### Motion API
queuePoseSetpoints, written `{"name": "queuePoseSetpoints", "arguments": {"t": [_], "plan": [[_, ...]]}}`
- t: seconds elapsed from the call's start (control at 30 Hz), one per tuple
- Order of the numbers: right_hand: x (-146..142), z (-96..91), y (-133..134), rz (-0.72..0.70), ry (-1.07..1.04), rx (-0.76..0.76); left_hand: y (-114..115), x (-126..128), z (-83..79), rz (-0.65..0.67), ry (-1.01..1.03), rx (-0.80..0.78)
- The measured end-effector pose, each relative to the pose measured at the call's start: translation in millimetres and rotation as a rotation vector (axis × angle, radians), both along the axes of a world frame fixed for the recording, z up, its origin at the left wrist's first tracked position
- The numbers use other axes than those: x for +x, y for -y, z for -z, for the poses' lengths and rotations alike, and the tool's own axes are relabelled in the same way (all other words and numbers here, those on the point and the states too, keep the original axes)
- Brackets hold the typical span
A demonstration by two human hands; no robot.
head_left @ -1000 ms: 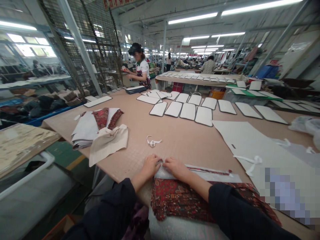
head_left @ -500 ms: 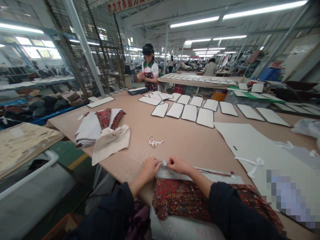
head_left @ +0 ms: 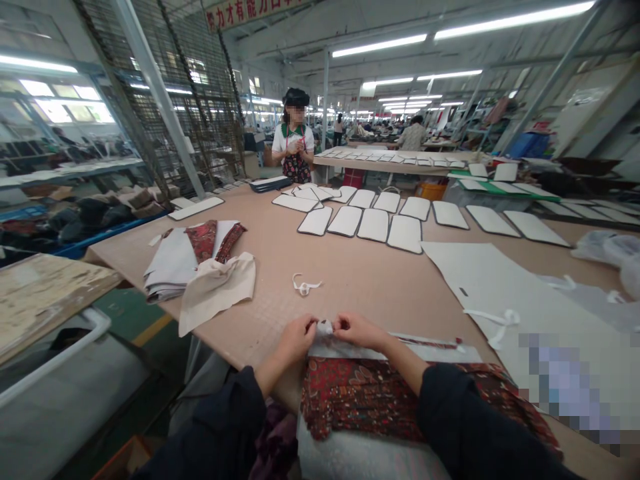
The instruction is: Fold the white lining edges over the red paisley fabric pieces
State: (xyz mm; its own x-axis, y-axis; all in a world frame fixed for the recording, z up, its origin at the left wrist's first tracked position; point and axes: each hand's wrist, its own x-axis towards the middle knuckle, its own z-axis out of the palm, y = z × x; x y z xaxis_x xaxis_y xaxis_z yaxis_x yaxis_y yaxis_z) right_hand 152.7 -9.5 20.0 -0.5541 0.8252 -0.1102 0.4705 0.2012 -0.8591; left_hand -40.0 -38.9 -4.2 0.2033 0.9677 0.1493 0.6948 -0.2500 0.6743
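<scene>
Head camera: two hands were in view, the left hand (head_left: 299,337) and the right hand (head_left: 363,331), fingertips pinched on the bunched far end of one translucent plastic wrap (head_left: 333,347). It lay beneath red-brown patterned fabric (head_left: 363,397) at the near table edge. One loose white ribbon (head_left: 305,287) lay just beyond the hands; four dark-edged white panels (head_left: 345,220) formed a row farther off. Brown tabletop (head_left: 350,283) stretched between ribbon and panels. One beige cloth (head_left: 219,297) overhung the left edge. Fluorescent tubes (head_left: 380,45) lit the hall
</scene>
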Motion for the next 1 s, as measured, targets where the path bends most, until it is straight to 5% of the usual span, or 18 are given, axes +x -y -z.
{"name": "queuePoseSetpoints", "arguments": {"t": [0.27, 0.43, 0.6, 0.87, 1.0], "plan": [[10.8, -6.1, 7.6, -0.161, -0.212, -0.177, -6.7, 3.5, 6.1, -0.016, 0.082, -0.136], [2.4, 19.0, -5.5, 0.086, -0.016, 0.072, -10.0, 7.3, -0.7, 0.039, 0.252, -0.181], [-10.2, 39.6, -10.6, 0.220, 0.072, 0.205, -19.3, 15.9, 11.0, -0.022, 0.168, -0.153], [-18.0, 44.9, -6.0, 0.254, 0.262, 0.451, -44.0, 10.2, 27.7, 0.025, 0.106, -0.144], [-20.9, 44.0, -9.8, 0.278, 0.160, 0.427, -47.7, 6.2, 25.2, 0.036, 0.124, -0.181]]}}
